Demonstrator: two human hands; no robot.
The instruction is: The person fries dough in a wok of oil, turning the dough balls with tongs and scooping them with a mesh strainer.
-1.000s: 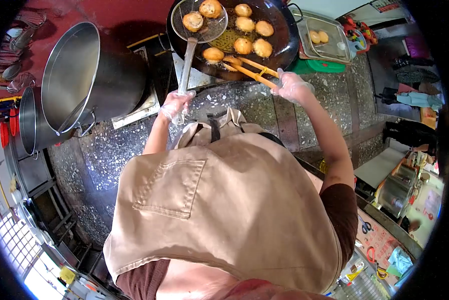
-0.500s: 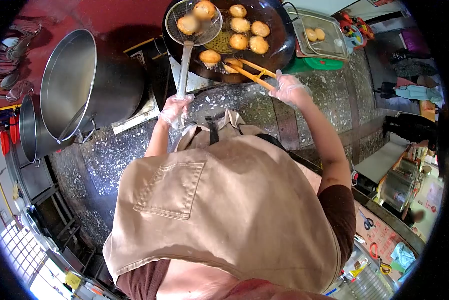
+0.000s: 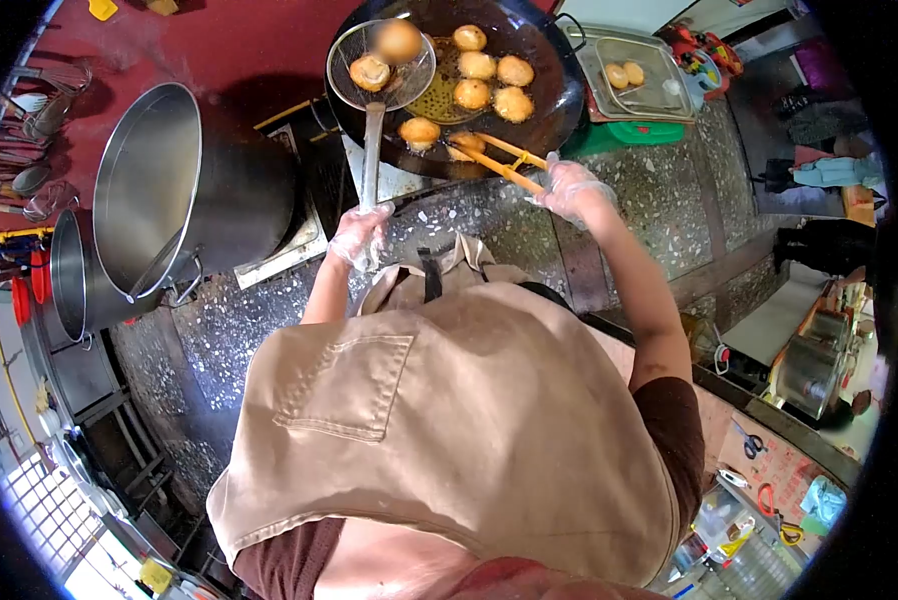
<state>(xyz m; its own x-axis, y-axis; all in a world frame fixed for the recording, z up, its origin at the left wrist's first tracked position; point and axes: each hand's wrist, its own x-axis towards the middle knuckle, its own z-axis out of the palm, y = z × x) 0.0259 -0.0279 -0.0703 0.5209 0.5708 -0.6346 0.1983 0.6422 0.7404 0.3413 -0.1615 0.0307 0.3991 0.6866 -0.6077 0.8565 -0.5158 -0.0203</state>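
A long-handled mesh strainer (image 3: pixel 373 150) is in my gloved left hand (image 3: pixel 361 237), its fingers wrapped round the lower handle. Two golden fried balls (image 3: pixel 370 73) lie in its mesh bowl above the left side of a dark wok (image 3: pixel 559 100); the upper one is blurred. My gloved right hand (image 3: pixel 575 191) grips a pair of wooden tongs (image 3: pixel 509 172). Their tips reach into the wok at a browned ball (image 3: pixel 466 148), partly covering it; whether they pinch it I cannot tell. Several other golden balls (image 3: pixel 477 66) sit in the oil, one (image 3: pixel 419 132) just left of the tongs.
A glass tray (image 3: pixel 659 90) with two fried balls stands right of the wok, over a green tray (image 3: pixel 637 133). Large metal pots (image 3: pixel 149 190) stand at the left, near whisks and ladles hanging on the wall. Scissors (image 3: pixel 750 441) lie on a table at lower right.
The whole view has shifted slightly, so the wok and pots appear lower. Both hands keep their hold, and the strainer and tongs stay in nearly the same places over the wok.
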